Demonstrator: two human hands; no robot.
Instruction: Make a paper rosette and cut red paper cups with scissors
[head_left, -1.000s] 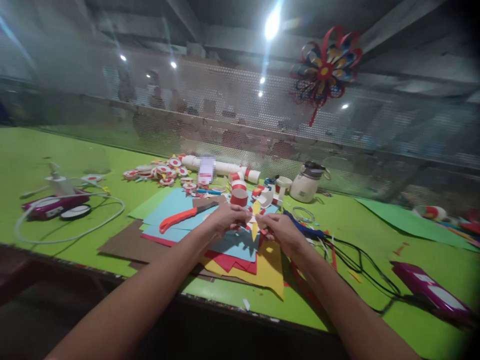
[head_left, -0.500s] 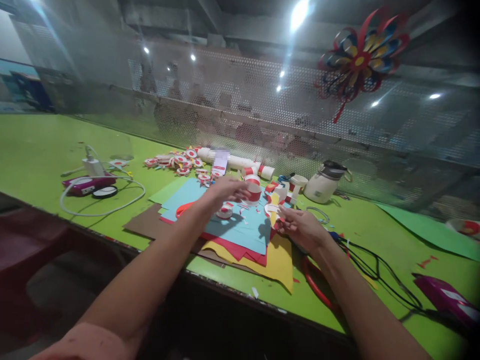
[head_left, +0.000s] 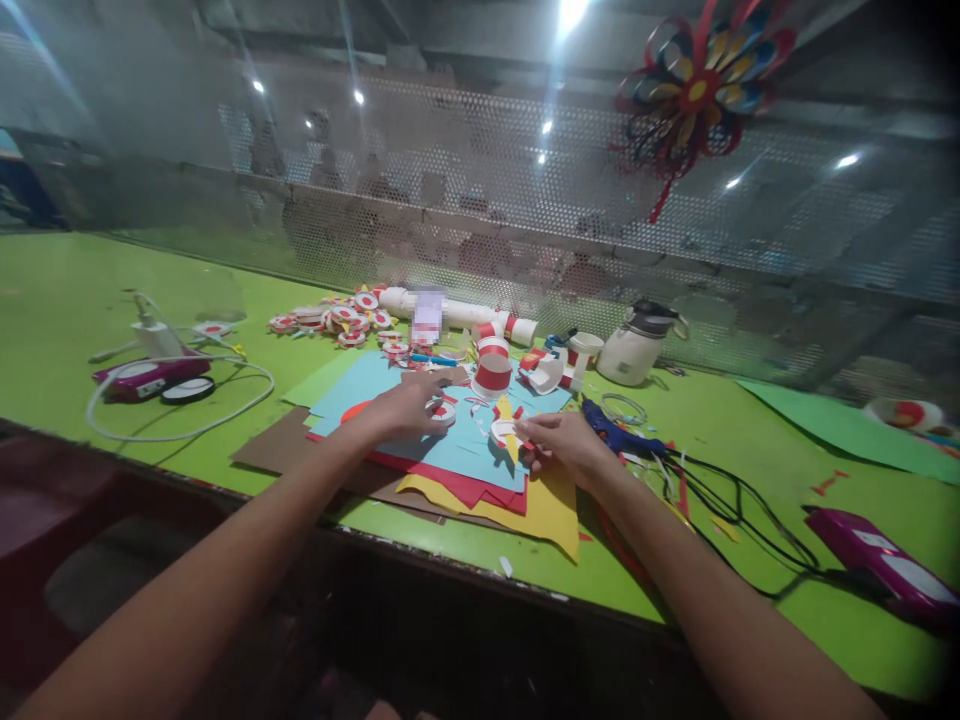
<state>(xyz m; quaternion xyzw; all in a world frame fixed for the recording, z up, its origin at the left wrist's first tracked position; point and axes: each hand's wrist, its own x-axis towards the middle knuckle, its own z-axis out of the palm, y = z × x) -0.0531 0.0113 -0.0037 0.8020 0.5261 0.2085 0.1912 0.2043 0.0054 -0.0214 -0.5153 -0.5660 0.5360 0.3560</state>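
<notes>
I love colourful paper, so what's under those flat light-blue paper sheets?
Edges of flat red paper, yellow paper, light-green paper and brown card poke out. Whatever the blue sheets fully cover can't be seen.

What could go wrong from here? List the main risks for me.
1. The right hand is close to a blue corded tool that looks like a glue gun; it might get knocked, or burn skin if hot.
2. The white piece with the yellow strip, held near its edge, could slip or bend.
3. The left hand and its forearm partly cover an orange handle, which might be bumped unnoticed.
</notes>
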